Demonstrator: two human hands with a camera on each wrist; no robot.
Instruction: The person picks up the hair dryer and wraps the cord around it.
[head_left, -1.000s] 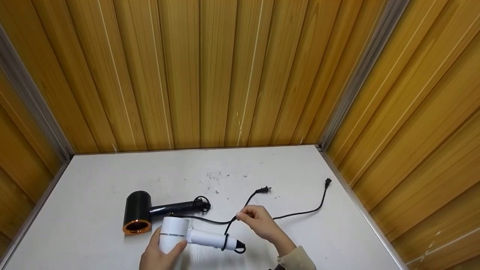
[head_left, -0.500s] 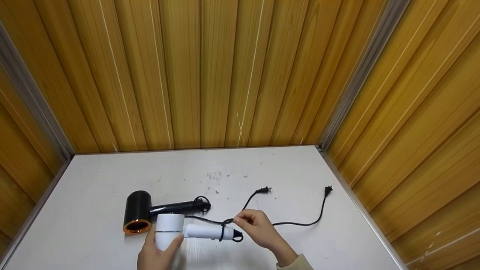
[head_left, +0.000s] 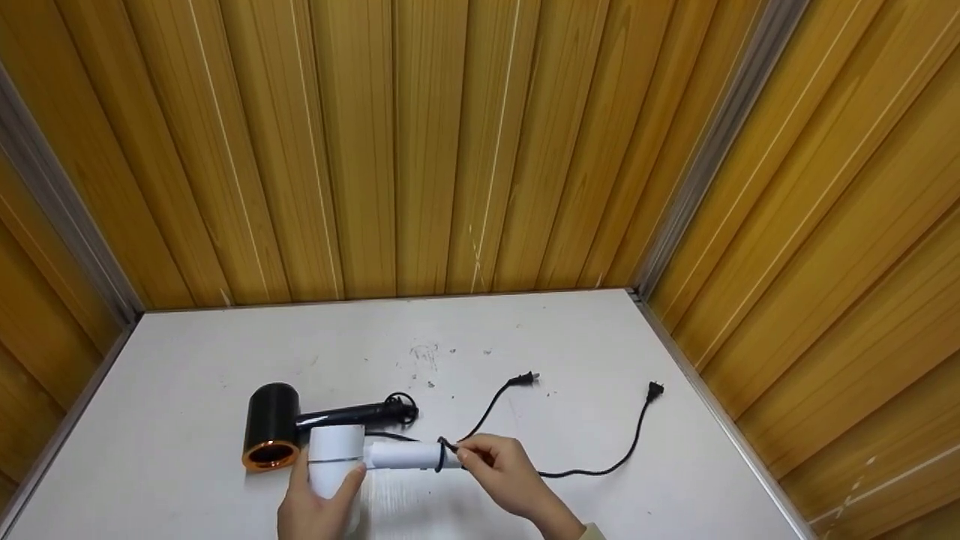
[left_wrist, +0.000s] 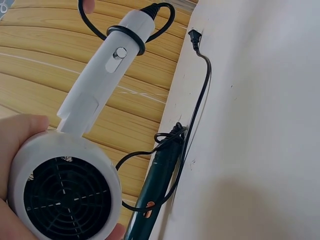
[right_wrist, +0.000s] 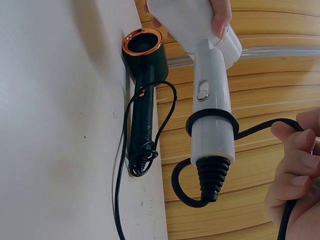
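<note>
My left hand (head_left: 319, 506) grips the head of a white hair dryer (head_left: 335, 446), thumb on the near side. Its handle (left_wrist: 95, 80) points right, with one turn of black cord (right_wrist: 212, 117) looped round it near the end. A short bend of cord leaves the ribbed strain relief (right_wrist: 214, 175). Just beyond the handle's end, my right hand (head_left: 502, 472) pinches that cord between thumb and fingers, and the rest trails from under the palm. In the head view the right hand hides the handle's tip.
A dark hair dryer with a copper rim (head_left: 271, 427) lies on the white table (head_left: 187, 360) behind the left hand. Its cord runs right to a plug (head_left: 523, 379). Another plug (head_left: 655, 390) lies near the right edge. Wood-patterned panels (head_left: 360, 150) wall the table at back and sides.
The right hand has moved left and slightly down, drawing the cord close against the white dryer's handle. The white dryer has shifted slightly left and up. The far-right plug has slid toward me.
</note>
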